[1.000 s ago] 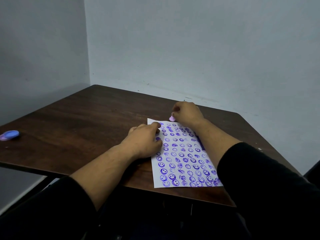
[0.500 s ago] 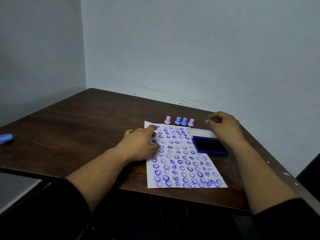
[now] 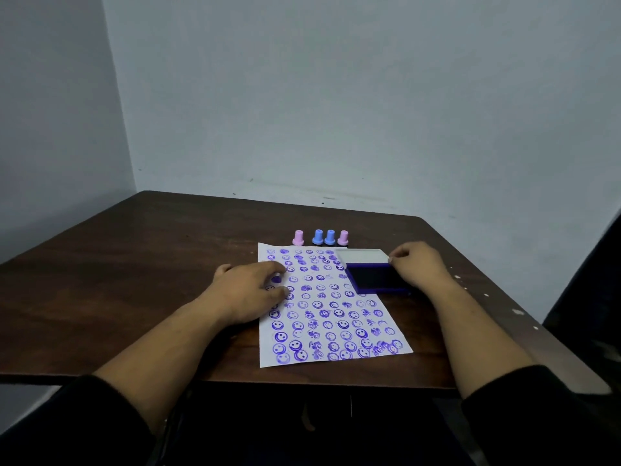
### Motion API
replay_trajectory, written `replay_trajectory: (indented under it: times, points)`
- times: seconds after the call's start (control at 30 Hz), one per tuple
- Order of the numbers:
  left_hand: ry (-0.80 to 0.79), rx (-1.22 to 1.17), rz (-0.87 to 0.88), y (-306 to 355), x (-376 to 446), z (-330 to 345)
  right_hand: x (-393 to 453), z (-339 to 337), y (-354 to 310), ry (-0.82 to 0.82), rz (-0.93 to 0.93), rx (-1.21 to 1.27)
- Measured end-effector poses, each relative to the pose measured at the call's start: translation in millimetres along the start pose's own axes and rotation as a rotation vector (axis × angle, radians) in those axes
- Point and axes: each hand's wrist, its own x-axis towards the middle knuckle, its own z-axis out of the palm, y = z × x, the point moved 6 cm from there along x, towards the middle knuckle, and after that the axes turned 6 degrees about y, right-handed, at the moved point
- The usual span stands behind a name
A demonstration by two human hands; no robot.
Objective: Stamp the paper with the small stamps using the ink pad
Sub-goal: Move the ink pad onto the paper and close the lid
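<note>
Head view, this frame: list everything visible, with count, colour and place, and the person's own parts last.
Small stamps: four, pink, blue, blue, pink, upright in a row on the table just beyond the paper's far edge.
Paper: one, white, covered in purple smiley prints, flat near the table's front edge.
Ink pad: one, purple case with dark pad, open, lying on the paper's far right corner; its clear lid is folded back.
Table: one, dark brown wood, set in a corner of pale walls.
Left hand: palm down on the paper's left edge.
Right hand: on the ink pad's right side, fingertips at the lid's corner.
Sleeves: black, on both arms.
</note>
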Motion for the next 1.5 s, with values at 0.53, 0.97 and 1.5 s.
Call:
replay_trajectory:
  times: [0.53,0.97,1.5]
  points:
    - [0.034,-0.015,0.017,2,-1,-2,-11,15,-11,-0.058,0.045,0.034]
    - [-0.034,-0.02,0.022,3,-1,3,-40,44,-54,-0.191,-0.093,0.218]
    - [0.005,-0.013,0.006,1,-1,0,-37,51,-55,-0.126,-0.049,0.381]
